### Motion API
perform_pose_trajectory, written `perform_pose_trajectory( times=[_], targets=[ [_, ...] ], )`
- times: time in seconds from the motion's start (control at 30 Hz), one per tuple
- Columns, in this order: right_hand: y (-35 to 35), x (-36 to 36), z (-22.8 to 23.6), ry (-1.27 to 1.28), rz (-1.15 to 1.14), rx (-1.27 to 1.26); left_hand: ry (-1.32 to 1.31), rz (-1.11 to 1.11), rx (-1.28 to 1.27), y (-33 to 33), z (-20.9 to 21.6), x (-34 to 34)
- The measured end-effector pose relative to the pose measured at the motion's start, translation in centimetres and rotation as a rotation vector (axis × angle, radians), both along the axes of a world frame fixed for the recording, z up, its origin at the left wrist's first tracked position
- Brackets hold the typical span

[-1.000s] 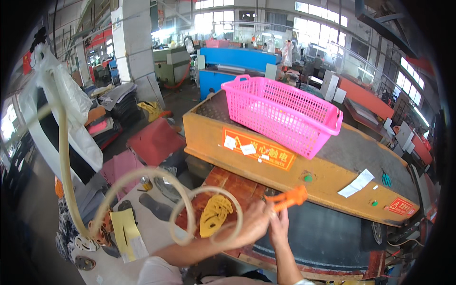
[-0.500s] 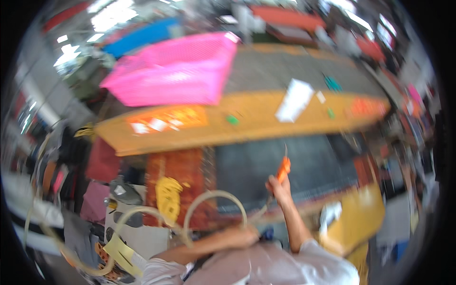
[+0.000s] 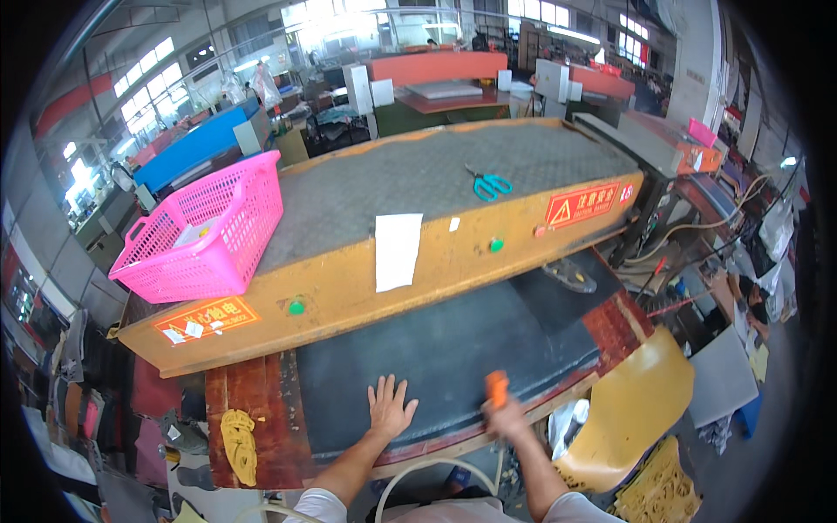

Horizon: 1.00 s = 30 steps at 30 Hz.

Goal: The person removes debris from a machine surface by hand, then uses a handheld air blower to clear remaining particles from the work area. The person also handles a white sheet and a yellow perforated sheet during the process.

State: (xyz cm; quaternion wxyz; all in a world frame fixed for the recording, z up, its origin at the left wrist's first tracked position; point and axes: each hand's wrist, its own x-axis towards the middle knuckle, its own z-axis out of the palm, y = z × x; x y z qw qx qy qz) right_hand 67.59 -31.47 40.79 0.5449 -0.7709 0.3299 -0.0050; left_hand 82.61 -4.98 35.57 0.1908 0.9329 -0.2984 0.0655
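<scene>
A dark sheet of material (image 3: 418, 349) lies on the worn red-brown bench (image 3: 244, 383). Flat on its near part, fingers spread, rests my left hand (image 3: 390, 410). My right hand (image 3: 507, 420) is wrapped round an orange air blow gun (image 3: 497, 389) above the sheet's near edge; motion blurs this hand, and the thin nozzle cannot be made out now. A pale hose (image 3: 410, 472) loops in front of my body. A crumpled yellow glove (image 3: 237, 446) lies on the bench to the left of my left hand.
A long orange-yellow machine beam (image 3: 331, 288) spans the bench's far side. On it are a pink plastic basket (image 3: 205, 235), teal-handled scissors (image 3: 491, 186) and a hanging white paper (image 3: 398, 253). A yellow-tan sheet (image 3: 632, 410) and white crumpled plastic (image 3: 568, 427) are at the right.
My left hand has come from near my body onto the dark sheet and spread out. The right hand has drawn the blow gun nearer to me. The head view has shifted.
</scene>
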Motion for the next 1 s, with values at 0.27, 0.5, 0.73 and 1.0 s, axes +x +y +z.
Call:
perform_pose_trajectory(
  times=[0.27,0.5,0.73,1.0],
  targets=[
    [0.1,4.4,1.9,0.048,0.198,0.175,0.014,0.435,0.227,8.5,-0.5,4.9],
    [5.4,9.2,1.9,-0.113,0.764,-0.142,-0.018,0.068,0.114,6.4,-0.3,5.7],
    [0.0,15.3,4.7,0.061,0.129,0.021,0.012,0.611,0.165,9.6,-1.5,13.2],
    [0.0,9.8,2.8,0.091,0.206,0.209,0.038,0.102,0.170,-2.9,-0.8,11.4]
  ],
)
